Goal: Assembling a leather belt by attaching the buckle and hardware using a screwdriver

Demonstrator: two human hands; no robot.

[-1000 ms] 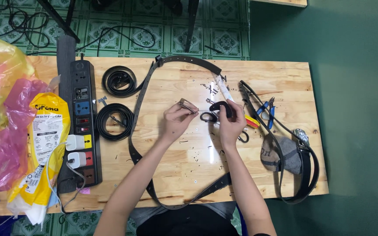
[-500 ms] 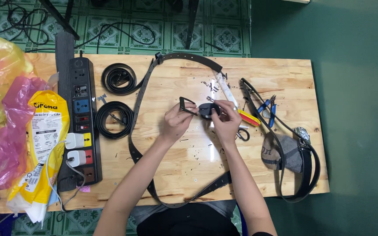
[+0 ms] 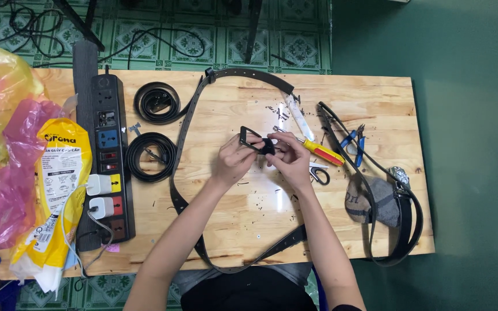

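Both hands have drawn closer since a second ago, when I saw the left hand (image 3: 233,161) holding the buckle (image 3: 252,139) apart from the right hand (image 3: 291,159); now I see them meeting over the middle of the table (image 3: 370,92). My left hand pinches the dark rectangular buckle by its lower edge, its frame tilted up toward the far side. My right hand grips a small dark piece, probably a belt end, pressed against the buckle; its fingers hide the joint, so I cannot tell how the two fit.

Just right of the buckle lies a screwdriver (image 3: 322,152) with a yellow and red handle, and scissors (image 3: 318,173) sit near it. A long belt (image 3: 183,132) loops around the buckle's spot on the table. Two coiled belts (image 3: 156,102) lie left of the buckle, beside a power strip (image 3: 111,167). Blue pliers (image 3: 354,141) rest further right.
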